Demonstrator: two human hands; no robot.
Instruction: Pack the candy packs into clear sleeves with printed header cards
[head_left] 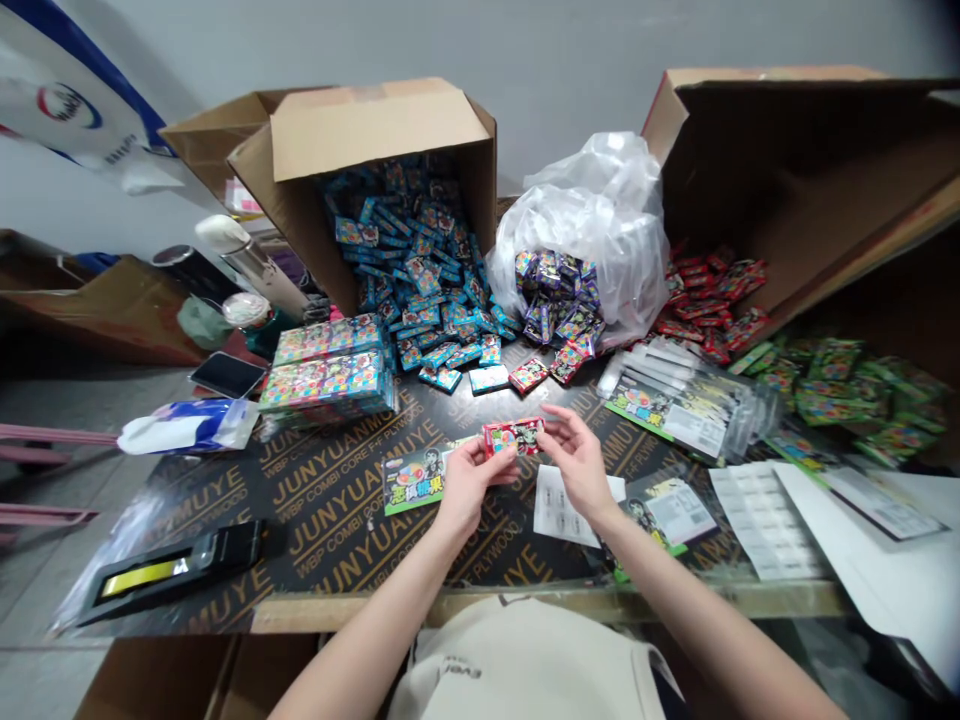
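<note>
Between my two hands is a small red candy packet [516,436] with a colourful printed front. My left hand [474,482] pinches its left end, thumb on the front. The fingers of my right hand [576,462] are closed on its right end. Beneath and left of my left hand lies a printed card bag [411,483] with a green lower edge, partly covered. A white sheet of labels [559,508] lies under my right wrist. Just beyond my hands are a red packet [529,375] and a packet with its white side up [489,379].
Blue packets [427,275] spill from a cardboard box [379,125]. Purple packets [559,285] fill a clear plastic bag [622,220]. Red packets [712,295] and green packets [832,375] lie rightward. Stacked filled packs [326,370], a phone [227,373] and a black tape-cutter-like tool [176,570] are left.
</note>
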